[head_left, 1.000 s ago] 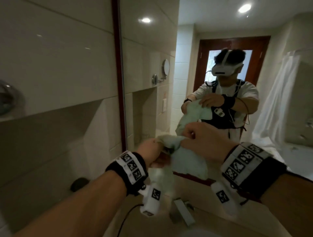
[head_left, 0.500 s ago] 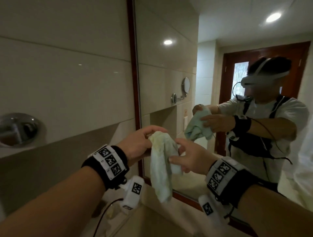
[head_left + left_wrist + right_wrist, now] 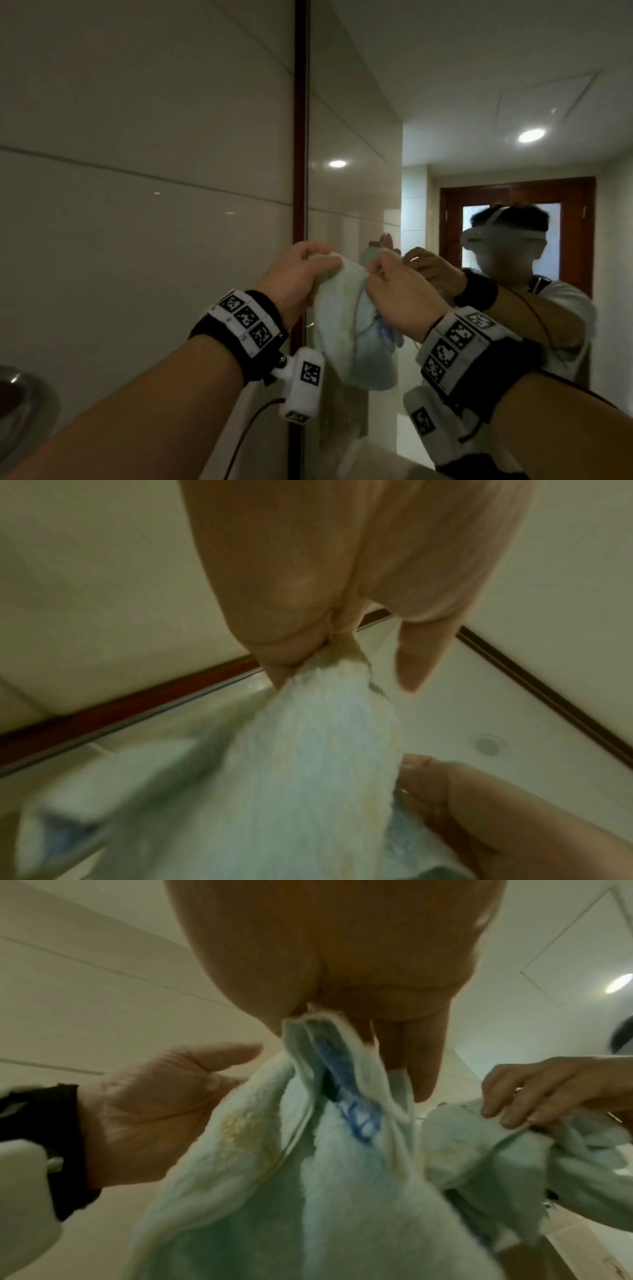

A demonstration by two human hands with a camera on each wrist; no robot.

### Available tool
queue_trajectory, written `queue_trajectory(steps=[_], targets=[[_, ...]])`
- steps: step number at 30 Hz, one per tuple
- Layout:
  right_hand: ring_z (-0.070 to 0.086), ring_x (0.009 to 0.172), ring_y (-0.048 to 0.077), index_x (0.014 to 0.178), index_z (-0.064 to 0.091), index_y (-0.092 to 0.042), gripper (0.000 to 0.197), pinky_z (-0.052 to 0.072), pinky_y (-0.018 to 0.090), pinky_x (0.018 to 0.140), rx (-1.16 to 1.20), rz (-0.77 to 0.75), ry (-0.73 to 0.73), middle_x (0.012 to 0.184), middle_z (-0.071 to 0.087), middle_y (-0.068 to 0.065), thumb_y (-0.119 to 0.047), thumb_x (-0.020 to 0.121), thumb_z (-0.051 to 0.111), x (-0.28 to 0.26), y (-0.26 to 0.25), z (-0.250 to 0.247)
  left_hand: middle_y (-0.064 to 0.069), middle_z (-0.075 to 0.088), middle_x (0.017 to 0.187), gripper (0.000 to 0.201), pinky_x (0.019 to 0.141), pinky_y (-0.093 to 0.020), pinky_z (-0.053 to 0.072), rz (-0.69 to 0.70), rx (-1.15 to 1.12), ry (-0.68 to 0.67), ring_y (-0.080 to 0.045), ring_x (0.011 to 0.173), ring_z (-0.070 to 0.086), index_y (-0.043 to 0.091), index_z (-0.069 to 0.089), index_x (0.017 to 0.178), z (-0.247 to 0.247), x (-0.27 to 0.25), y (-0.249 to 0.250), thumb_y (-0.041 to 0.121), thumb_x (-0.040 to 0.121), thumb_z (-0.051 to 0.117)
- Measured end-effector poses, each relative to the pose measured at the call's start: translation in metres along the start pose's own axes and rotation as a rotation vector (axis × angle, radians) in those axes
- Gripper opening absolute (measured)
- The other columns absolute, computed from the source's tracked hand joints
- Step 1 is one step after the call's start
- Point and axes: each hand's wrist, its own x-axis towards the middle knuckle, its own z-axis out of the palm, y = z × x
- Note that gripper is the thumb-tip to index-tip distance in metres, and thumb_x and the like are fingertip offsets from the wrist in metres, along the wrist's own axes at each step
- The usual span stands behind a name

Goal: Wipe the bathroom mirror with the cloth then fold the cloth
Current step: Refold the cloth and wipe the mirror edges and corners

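Observation:
A pale green cloth [image 3: 349, 318] hangs bunched in front of the mirror [image 3: 428, 137], near its dark red left frame edge [image 3: 300, 137]. My left hand [image 3: 301, 270] grips the cloth's top left part, thumb against fingers. My right hand [image 3: 394, 291] pinches the top right part. In the left wrist view the cloth [image 3: 318, 764] runs out from under my left hand [image 3: 308, 653]. In the right wrist view my right hand [image 3: 346, 1020] pinches the cloth [image 3: 308, 1150], which shows a blue stripe and yellowish stains. Whether the cloth touches the glass I cannot tell.
A glossy beige tiled wall [image 3: 137, 205] fills the left. A round metal fixture [image 3: 17, 394] sits at the lower left. The mirror reflects a person with a headset, a wooden door [image 3: 575, 222] and ceiling lights. A cable hangs from my left wrist unit [image 3: 301, 387].
Both hands have lifted the cloth higher along the mirror's left edge. The view has tilted upward, and the counter and basin have dropped out of sight.

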Motion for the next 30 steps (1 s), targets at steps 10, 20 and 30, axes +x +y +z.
queue_trajectory(steps=[10, 20, 30], targets=[[0.055, 0.084, 0.004, 0.113, 0.056, -0.027, 0.041, 0.037, 0.022, 0.06, 0.025, 0.156, 0.208, 0.101, 0.058, -0.008, -0.06, 0.089, 0.047, 0.034, -0.016, 0.001, -0.006, 0.054, 0.132, 0.058, 0.091, -0.042, 0.059, 0.16, 0.082, -0.06, -0.025, 0.111, 0.062, 0.034, 0.052, 0.135, -0.015, 0.074, 0.023, 0.001, 0.088, 0.059], [0.059, 0.076, 0.018, 0.087, 0.06, -0.02, 0.013, 0.04, 0.022, 0.057, -0.181, 0.056, 0.07, 0.076, 0.058, -0.006, -0.025, 0.095, 0.051, 0.016, -0.014, -0.015, -0.008, 0.073, 0.112, 0.042, 0.091, -0.041, 0.06, 0.249, 0.219, -0.111, -0.023, 0.102, 0.072, 0.023, 0.068, 0.117, 0.002, 0.066, 0.009, 0.008, 0.08, 0.08], [0.06, 0.117, 0.037, 0.083, 0.06, -0.02, 0.006, 0.048, 0.05, 0.101, 0.337, 0.509, -0.161, 0.127, 0.062, 0.021, -0.021, 0.089, 0.058, -0.003, 0.014, -0.023, -0.007, 0.063, 0.133, 0.079, 0.094, -0.045, 0.058, -0.333, 0.239, -0.572, -0.028, 0.114, 0.068, 0.028, 0.054, 0.134, 0.013, -0.032, -0.006, 0.053, 0.067, 0.088]])
